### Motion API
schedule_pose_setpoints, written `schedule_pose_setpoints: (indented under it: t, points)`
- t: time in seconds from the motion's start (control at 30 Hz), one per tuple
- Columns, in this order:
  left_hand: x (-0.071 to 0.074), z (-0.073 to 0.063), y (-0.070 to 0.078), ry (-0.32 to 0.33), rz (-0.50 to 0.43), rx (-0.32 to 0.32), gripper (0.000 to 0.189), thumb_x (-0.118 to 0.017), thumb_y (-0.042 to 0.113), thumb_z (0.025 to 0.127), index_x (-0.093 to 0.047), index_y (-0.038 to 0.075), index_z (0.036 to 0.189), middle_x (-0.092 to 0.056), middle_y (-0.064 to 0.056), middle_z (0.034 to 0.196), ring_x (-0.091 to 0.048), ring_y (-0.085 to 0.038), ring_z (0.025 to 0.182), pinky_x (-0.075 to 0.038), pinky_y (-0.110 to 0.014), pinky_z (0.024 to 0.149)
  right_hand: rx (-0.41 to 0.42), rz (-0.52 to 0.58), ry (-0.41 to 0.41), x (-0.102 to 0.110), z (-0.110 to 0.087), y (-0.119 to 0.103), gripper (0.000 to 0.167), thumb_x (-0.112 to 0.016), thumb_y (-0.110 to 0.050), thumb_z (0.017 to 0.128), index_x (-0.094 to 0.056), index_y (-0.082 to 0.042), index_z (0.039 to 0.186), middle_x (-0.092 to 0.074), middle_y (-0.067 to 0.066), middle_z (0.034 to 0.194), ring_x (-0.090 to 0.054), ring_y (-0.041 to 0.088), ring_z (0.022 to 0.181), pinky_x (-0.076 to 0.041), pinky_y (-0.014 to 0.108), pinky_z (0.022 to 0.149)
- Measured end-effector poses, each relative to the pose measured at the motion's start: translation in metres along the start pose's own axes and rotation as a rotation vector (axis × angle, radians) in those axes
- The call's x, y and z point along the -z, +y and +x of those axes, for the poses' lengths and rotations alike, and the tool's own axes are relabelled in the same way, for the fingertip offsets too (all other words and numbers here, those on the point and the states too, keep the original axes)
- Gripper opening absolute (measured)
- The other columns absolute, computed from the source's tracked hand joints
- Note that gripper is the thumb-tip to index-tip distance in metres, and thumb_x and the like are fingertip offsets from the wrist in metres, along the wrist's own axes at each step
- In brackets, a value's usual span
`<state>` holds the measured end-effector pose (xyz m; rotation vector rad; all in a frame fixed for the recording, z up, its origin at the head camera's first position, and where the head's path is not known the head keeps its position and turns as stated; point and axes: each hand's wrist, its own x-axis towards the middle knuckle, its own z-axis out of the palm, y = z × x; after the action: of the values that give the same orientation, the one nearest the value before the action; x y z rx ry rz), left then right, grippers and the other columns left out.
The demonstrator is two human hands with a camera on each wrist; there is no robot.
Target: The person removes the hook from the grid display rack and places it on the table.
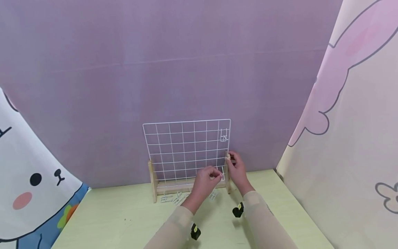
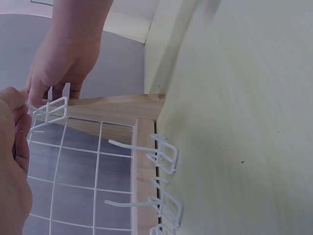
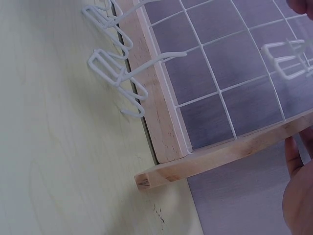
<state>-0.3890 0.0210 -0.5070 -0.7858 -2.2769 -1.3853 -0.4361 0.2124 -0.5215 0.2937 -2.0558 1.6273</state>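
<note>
A white wire grid panel [image 1: 181, 148] stands upright in a wooden frame [image 1: 153, 183]. My left hand [image 1: 205, 178] pinches a white wire hook [image 2: 51, 110] between thumb and fingertips, close to the panel's lower right part. The same hook [image 3: 286, 61] shows by the grid in the right wrist view; whether it touches the wires I cannot tell. At the right wooden side post [image 3: 234, 152], my right hand [image 1: 237, 171] holds the post's upper end, with the thumb in front and fingers behind. Another white hook [image 1: 224, 135] hangs near the grid's top right corner.
Several loose white hooks [image 2: 166, 154] lie on the pale table [image 1: 109, 214] along the frame's base bar [image 2: 145, 181]. Behind the grid rises a purple backdrop [image 1: 186, 69]. Printed cloth sheets [image 1: 357, 138] flank the table on both sides.
</note>
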Motion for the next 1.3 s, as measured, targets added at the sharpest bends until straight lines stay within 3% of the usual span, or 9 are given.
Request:
schedule_pose_setpoints:
  t: [0.33,0.87,1.2,1.3]
  points:
    - [-0.008,-0.006,-0.006,-0.031,0.017,0.018,0.009,-0.087,0.01,0.097,-0.082,0.017,0.095,-0.074,0.011,0.092,-0.071,-0.003,0.086,-0.062,-0.023,0.082,0.022,-0.01,0.022,-0.001,0.002,0.0,0.03,-0.065,-0.016,0.113,-0.064,-0.007,0.142,-0.066,0.015,0.127,-0.065,0.029,0.11,-0.058,0.031,0.09]
    - [-0.019,-0.015,-0.015,-0.082,0.008,0.023,0.013,-0.087,0.006,0.096,-0.082,0.017,0.092,-0.072,0.014,0.091,-0.068,0.0,0.086,-0.062,-0.023,0.083,0.008,-0.016,0.018,-0.001,0.003,-0.003,0.031,-0.066,-0.015,0.113,-0.065,-0.007,0.143,-0.067,0.015,0.13,-0.065,0.03,0.113,-0.057,0.032,0.092]
    - [-0.025,-0.018,-0.021,-0.117,0.043,0.005,0.013,-0.088,0.006,0.094,-0.081,0.017,0.091,-0.075,0.012,0.092,-0.068,0.001,0.084,-0.061,-0.024,0.084,0.013,-0.003,0.019,-0.002,0.002,-0.002,0.034,-0.063,-0.012,0.114,-0.062,0.001,0.146,-0.065,0.025,0.134,-0.064,0.037,0.115,-0.054,0.026,0.089]
    - [-0.026,-0.019,-0.021,-0.132,0.036,0.012,0.01,-0.086,0.005,0.095,-0.082,0.013,0.093,-0.076,0.012,0.091,-0.068,0.002,0.084,-0.061,-0.024,0.084,-0.001,-0.004,0.002,0.0,-0.002,-0.019,0.035,-0.061,-0.008,0.114,-0.06,0.006,0.146,-0.064,0.028,0.134,-0.064,0.038,0.115,-0.054,0.025,0.089]
